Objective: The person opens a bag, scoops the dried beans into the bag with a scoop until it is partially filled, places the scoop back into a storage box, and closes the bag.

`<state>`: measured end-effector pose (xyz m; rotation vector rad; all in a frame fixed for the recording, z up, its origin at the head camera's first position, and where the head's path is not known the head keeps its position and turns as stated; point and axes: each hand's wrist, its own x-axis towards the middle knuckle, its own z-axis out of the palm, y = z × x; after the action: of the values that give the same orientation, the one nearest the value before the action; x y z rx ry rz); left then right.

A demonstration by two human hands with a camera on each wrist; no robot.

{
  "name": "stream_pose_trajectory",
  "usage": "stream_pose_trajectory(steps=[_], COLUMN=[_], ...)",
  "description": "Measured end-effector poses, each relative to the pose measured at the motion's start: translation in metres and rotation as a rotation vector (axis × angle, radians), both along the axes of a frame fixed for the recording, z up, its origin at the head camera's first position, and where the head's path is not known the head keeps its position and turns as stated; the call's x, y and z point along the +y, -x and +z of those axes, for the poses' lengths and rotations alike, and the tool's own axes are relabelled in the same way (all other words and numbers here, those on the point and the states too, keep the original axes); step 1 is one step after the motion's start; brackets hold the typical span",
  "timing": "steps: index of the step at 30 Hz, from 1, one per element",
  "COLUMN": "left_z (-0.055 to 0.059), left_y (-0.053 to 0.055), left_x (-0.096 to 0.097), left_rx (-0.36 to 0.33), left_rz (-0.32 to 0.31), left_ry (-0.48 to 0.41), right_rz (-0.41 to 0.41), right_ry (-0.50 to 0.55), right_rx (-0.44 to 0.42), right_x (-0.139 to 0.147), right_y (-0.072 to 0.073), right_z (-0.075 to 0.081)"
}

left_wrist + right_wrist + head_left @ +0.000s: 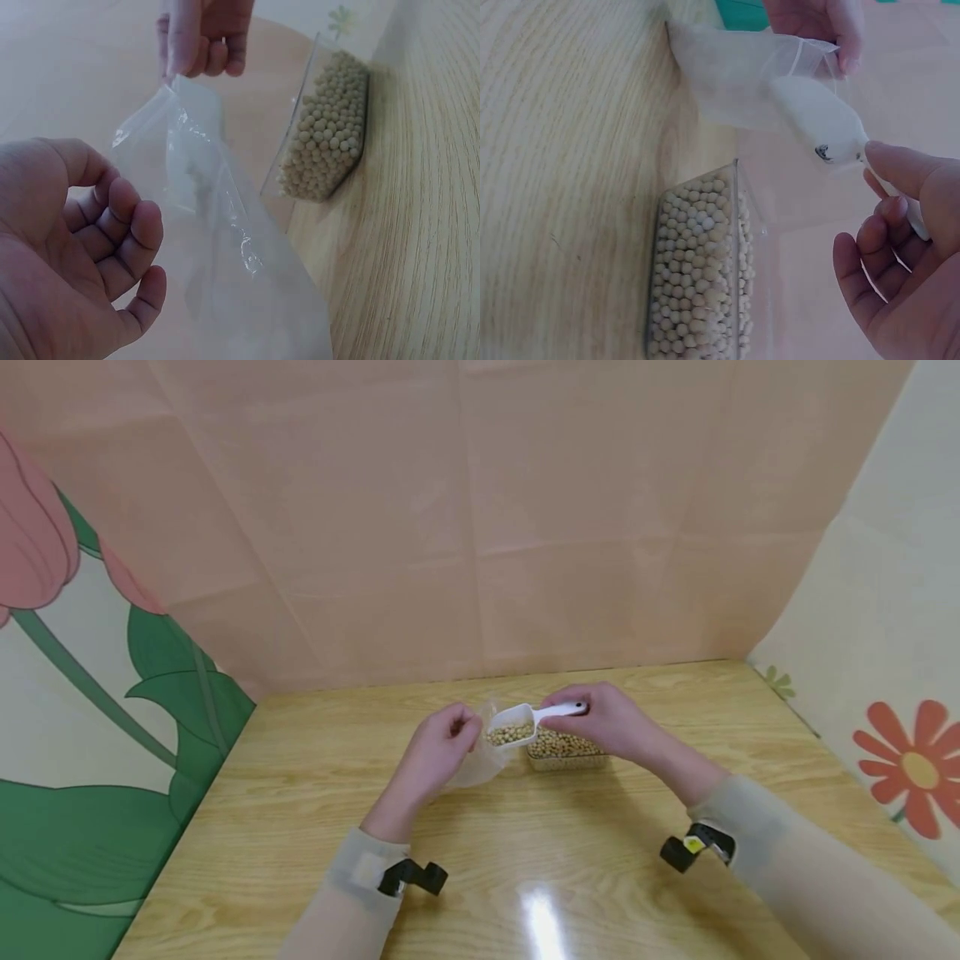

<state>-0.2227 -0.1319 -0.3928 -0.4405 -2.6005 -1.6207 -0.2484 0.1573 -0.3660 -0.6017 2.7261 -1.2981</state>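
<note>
My left hand (441, 745) pinches the rim of a clear plastic bag (247, 277), which hangs below the fingers. A white scoop (525, 722) full of round beige beans (510, 734) is in my right hand (609, 720), its handle pinched between thumb and fingers. The scoop's front end reaches into the bag's mouth, as the right wrist view shows through the film. Beside the bag, under the right hand, a clear rectangular container (697, 262) holds many more of the beans; in the head view that hand covers part of it.
The wood-grain table (315, 793) carries the container. A plain pinkish backdrop (480, 527) rises behind its far edge. Panels with a printed tulip (37, 527) and an orange flower (918, 768) flank the left and right sides.
</note>
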Motion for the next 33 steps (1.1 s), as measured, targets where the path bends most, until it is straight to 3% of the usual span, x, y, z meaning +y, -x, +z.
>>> stream_pose_trajectory(steps=[13,19,25,33], left_z=[0.006,0.006,0.004,0.002], left_y=[0.000,0.000,0.000,0.000], left_x=[-0.002,-0.002,-0.002,-0.001], left_rx=[0.030,0.026,0.022,0.016], left_rz=[0.024,0.028,0.023,0.012], left_ry=[0.050,0.051,0.048,0.033], right_rz=[0.077,0.088,0.071,0.025], right_ry=[-0.095,-0.145,-0.131,-0.027], right_rx=[0.176,0.220,0.185,0.092], right_x=[-0.007,-0.009,-0.009,-0.005], right_y=[-0.001,-0.001,-0.003,-0.006], right_z=[0.015,0.019,0.020,0.018])
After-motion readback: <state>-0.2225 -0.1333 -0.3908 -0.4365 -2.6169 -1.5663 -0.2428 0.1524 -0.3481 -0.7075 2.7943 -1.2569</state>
